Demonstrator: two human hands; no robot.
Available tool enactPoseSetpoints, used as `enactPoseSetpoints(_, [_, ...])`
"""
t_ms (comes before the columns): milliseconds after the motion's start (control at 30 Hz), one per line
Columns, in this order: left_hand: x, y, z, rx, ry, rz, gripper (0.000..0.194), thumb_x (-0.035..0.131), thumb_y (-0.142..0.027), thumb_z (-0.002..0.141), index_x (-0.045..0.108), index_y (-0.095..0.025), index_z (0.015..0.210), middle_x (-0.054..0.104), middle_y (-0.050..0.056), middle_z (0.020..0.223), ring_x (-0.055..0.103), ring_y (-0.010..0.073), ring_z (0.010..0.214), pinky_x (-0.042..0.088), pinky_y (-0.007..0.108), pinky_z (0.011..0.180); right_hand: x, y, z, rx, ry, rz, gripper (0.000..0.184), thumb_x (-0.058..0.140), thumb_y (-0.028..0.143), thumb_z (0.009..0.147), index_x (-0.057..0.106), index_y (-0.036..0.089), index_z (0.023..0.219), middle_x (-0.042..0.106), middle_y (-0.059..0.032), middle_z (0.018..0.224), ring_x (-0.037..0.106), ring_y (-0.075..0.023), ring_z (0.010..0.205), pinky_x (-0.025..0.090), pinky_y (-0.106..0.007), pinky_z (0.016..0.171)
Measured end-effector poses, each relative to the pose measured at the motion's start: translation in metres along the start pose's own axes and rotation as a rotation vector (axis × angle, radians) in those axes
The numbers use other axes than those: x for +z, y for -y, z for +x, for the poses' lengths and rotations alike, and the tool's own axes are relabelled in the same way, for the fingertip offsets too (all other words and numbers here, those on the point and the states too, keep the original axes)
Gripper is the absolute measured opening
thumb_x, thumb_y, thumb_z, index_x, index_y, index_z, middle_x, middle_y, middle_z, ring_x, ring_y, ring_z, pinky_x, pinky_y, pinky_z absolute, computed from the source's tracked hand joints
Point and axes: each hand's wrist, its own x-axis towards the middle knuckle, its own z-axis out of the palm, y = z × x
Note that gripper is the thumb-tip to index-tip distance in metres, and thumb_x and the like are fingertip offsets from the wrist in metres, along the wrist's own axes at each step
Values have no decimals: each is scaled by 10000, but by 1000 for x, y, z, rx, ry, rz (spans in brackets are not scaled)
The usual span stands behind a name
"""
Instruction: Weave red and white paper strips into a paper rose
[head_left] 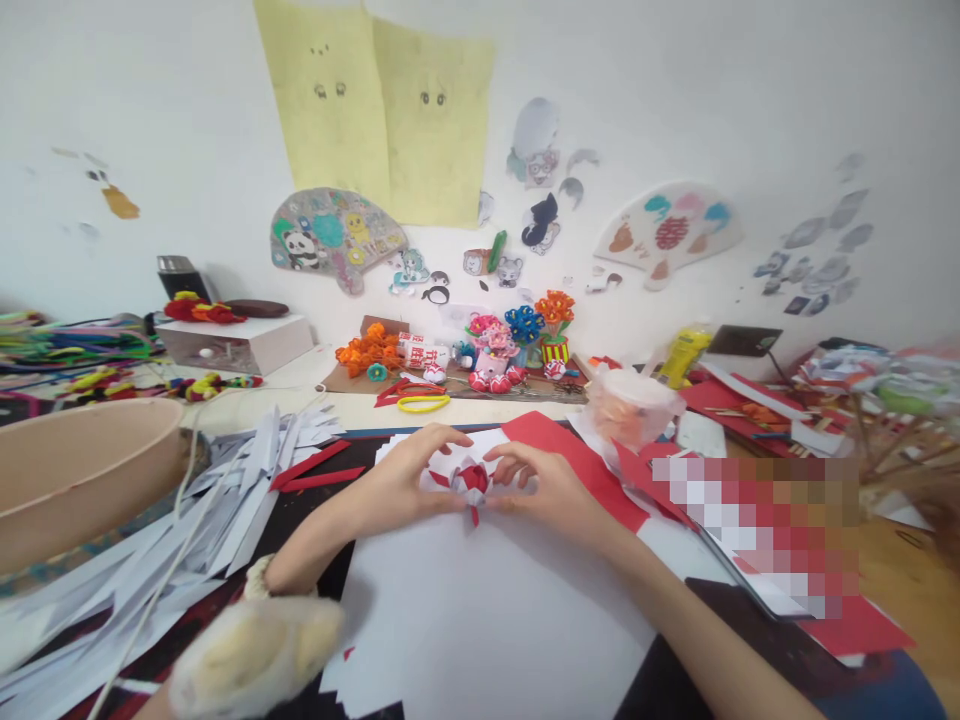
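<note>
Between my two hands is a small red and white folded paper piece [472, 482], with narrow red ends sticking out to the left and downward. My left hand [420, 475] pinches its left side between thumb and fingers. From the right, my right hand [541, 480] grips the other side, thumb below and fingers curled above. Both hands are over a stack of white paper sheets [480, 610]. Left of my left hand lie two red paper strips [322, 470], beside a heap of white paper strips [232, 510].
A beige basin [82, 470] stands at the left. Red paper sheets [570, 460] and a plastic tub [630, 400] are to the right. Pipe-cleaner flowers [495, 340] and a yellow ring [423, 403] sit along the back by the wall. A white cord [180, 490] crosses the left side.
</note>
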Motion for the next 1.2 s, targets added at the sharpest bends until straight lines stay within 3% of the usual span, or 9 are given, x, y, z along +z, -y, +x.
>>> enactPoseSetpoints(167, [3, 2, -2, -127, 75, 91, 497, 756, -316, 709, 600, -216, 1170, 661, 59, 1116, 616, 236, 987, 491, 350, 865, 7, 6, -1, -83, -15, -126, 443, 830, 350, 695, 696, 242, 1103, 711, -43, 1048, 650, -240, 955, 498, -348, 821])
enactPoseSetpoints(267, [9, -4, -1, -146, 48, 103, 470, 752, -261, 724, 606, -205, 1167, 669, 57, 1112, 625, 229, 975, 489, 338, 862, 8, 8, -2, -107, -18, -130, 371, 818, 308, 717, 714, 253, 1070, 718, -21, 974, 657, -217, 888, 504, -318, 775])
enactPoseSetpoints(467, [13, -7, -1, -89, -90, 98, 497, 791, -297, 725, 593, -208, 1172, 661, 55, 1142, 627, 220, 953, 499, 331, 835, 8, 10, -5, -208, -156, -191, 345, 821, 227, 718, 698, 209, 1040, 688, -16, 892, 642, -190, 831, 499, -286, 738])
enactPoseSetpoints(600, [13, -6, -1, -25, -116, 156, 458, 799, -291, 732, 611, -217, 1143, 679, 43, 1077, 621, 216, 923, 484, 352, 845, 9, 9, -6, -261, -229, -221, 346, 826, 190, 708, 693, 203, 1027, 674, -12, 848, 637, -189, 800, 495, -279, 713])
enactPoseSetpoints(900, [14, -13, -1, 74, -135, 221, 276, 782, -245, 759, 668, -234, 1010, 712, 32, 1023, 604, 241, 966, 443, 387, 875, 9, 3, -7, -393, -308, -227, 224, 725, 383, 820, 703, 235, 987, 672, -33, 785, 618, -203, 718, 496, -302, 632])
enactPoseSetpoints(1000, [14, -13, -1, 99, -139, 239, 211, 766, -256, 779, 679, -226, 970, 712, 41, 1022, 596, 246, 977, 441, 385, 871, 8, 5, -8, -387, -306, -229, 218, 716, 368, 830, 705, 241, 1007, 674, -40, 803, 626, -212, 746, 505, -313, 660])
enactPoseSetpoints(1200, [15, -13, -2, 53, -176, 209, 432, 763, -222, 778, 598, -228, 1177, 682, 60, 1135, 602, 248, 1011, 461, 392, 892, 6, 8, -7, -284, -274, -224, 370, 786, 315, 764, 685, 256, 1115, 676, -39, 878, 629, -225, 807, 509, -333, 713])
